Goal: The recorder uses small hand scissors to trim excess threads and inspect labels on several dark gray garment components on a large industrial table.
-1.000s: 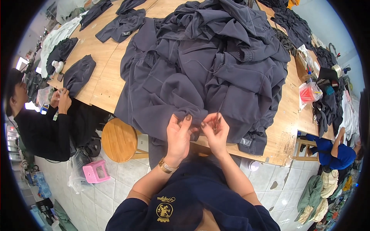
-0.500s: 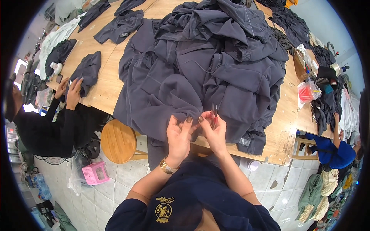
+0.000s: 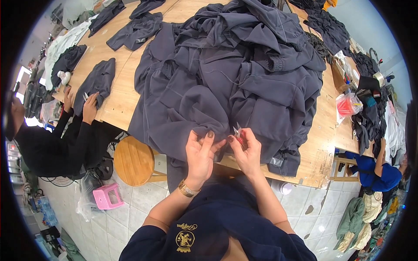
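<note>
A long pale wooden worktable [image 3: 130, 82] stands on a white tiled floor [image 3: 139, 204], heaped with a big pile of dark grey fabric garments [image 3: 230, 74]. At the table's near edge, the left hand [image 3: 201, 155] pinches a fold of the pile, while the right hand [image 3: 246, 150] grips small metal thread snips [image 3: 237, 131] against the same fold. Left of the table sit one round wooden stool [image 3: 133, 161] and one pink plastic step stool [image 3: 106, 196]. Toward its right end lies one red-filled clear plastic bag [image 3: 348, 104]. At the left side, a black-sleeved co-worker's hand [image 3: 90, 108] rests on one folded grey garment [image 3: 96, 80].
</note>
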Motion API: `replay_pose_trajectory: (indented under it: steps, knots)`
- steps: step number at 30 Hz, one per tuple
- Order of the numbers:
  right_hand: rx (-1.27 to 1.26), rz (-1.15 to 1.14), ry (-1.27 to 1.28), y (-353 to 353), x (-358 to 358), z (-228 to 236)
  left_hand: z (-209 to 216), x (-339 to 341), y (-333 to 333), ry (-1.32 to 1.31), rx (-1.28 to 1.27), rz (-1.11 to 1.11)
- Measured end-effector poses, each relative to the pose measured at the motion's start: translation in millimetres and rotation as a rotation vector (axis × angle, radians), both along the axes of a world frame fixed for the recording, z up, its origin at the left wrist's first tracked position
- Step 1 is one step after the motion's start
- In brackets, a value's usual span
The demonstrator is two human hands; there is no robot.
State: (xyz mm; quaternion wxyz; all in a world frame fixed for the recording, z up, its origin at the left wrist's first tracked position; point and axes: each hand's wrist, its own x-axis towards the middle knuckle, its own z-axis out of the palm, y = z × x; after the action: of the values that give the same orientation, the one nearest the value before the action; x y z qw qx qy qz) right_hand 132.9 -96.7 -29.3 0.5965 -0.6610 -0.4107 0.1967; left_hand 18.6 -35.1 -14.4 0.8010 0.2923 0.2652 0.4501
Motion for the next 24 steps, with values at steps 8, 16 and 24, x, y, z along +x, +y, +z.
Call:
replay_pose_trajectory:
  steps: [8, 16, 24]
  knots:
    - [0.027, -0.006, 0.076, 1.8, -7.7, 12.3, -1.1, 3.5, -0.6, 0.004, 0.083, 0.006]
    - [0.007, -0.015, 0.119, -1.1, -6.7, 10.8, -2.5, 1.8, -1.6, 0.012, 0.081, 0.025]
    - [0.013, -0.013, 0.112, -2.1, -6.9, 9.0, -4.4, 1.5, -1.6, 0.010, 0.079, 0.025]
